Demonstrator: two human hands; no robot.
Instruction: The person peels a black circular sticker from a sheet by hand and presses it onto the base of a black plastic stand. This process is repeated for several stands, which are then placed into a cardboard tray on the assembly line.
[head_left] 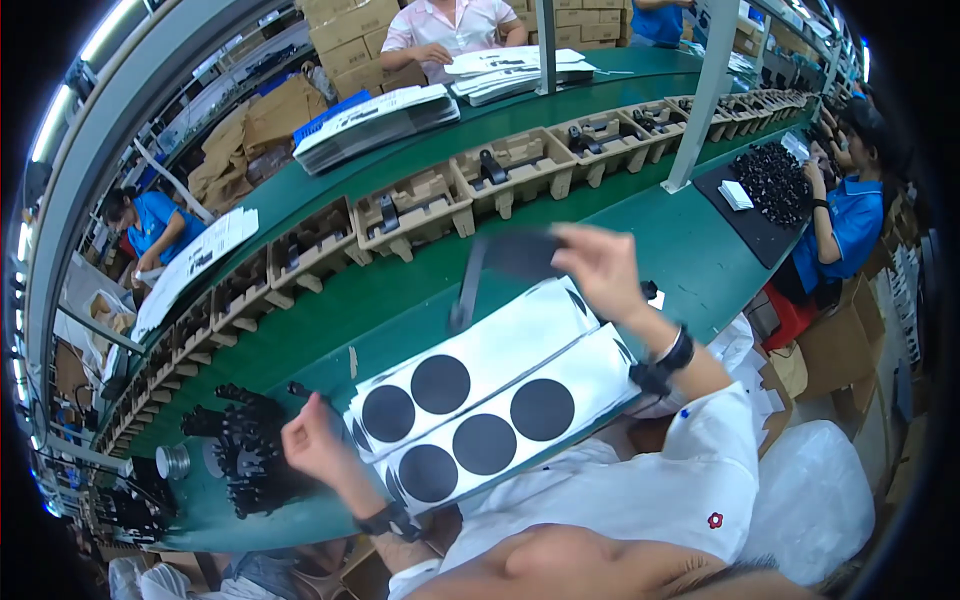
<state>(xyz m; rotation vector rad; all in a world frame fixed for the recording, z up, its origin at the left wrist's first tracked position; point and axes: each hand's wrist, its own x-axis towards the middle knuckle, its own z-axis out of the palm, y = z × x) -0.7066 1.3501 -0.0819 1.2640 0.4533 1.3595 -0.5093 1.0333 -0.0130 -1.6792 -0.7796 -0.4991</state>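
Note:
My right hand (603, 268) is raised above the sheets, thumb and fingers pinched on the edge of a thin black round sticker (522, 255). A dark strip (467, 290), blurred by motion, hangs at the sticker's left side. White sheets (545, 320) with large black circles lie in two overlapping stacks below it. My left hand (318, 448) is closed at the sheets' left edge, beside a heap of black plastic parts (250, 450). A small black piece (298, 388) shows at its fingertips; whether the fingers grip it, I cannot tell.
Beyond the green table (600, 225) runs a line of brown pulp trays (415, 215) holding black parts. A grey post (700, 110) rises at the right. Metal discs (172, 462) stand at the left. A co-worker in blue (850, 230) sits by a black pile (765, 185).

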